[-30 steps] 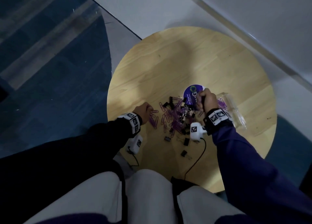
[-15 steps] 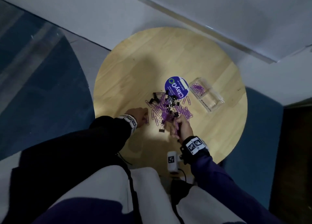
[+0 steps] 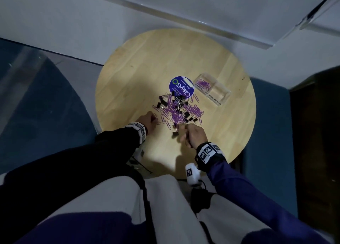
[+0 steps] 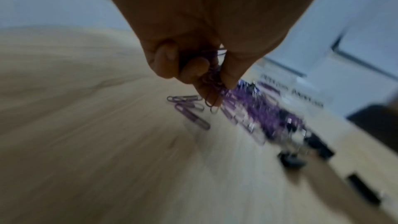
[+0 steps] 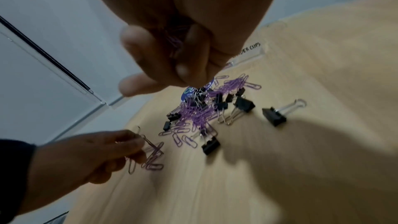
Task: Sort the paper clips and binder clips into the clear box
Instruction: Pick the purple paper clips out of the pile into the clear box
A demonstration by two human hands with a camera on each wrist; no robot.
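Note:
A pile of purple paper clips (image 3: pixel 173 113) mixed with black binder clips (image 3: pixel 189 117) lies mid-table. The clear box (image 3: pixel 220 96) stands right of it, with a few paper clips in its far compartment and the near one bare. At the pile's left edge, my left hand (image 3: pixel 152 117) pinches a bunch of purple paper clips (image 4: pixel 212 77) just above loose ones (image 4: pixel 189 108). My right hand (image 3: pixel 184 131) hovers at the pile's near edge, fingers curled round purple paper clips (image 5: pixel 173 42). A binder clip (image 3: pixel 174 132) lies beside it.
A round blue ClayGo lid (image 3: pixel 181 86) lies at the pile's far side, touching the clips. The round wooden table (image 3: pixel 165 60) stands by a white wall. Stray binder clips (image 5: pixel 274 117) sit right of the pile. My knees are at the table's near edge.
My right hand came back from beside the clear box to the pile's near edge. The left hand stayed at the pile's left edge. The head view shifted.

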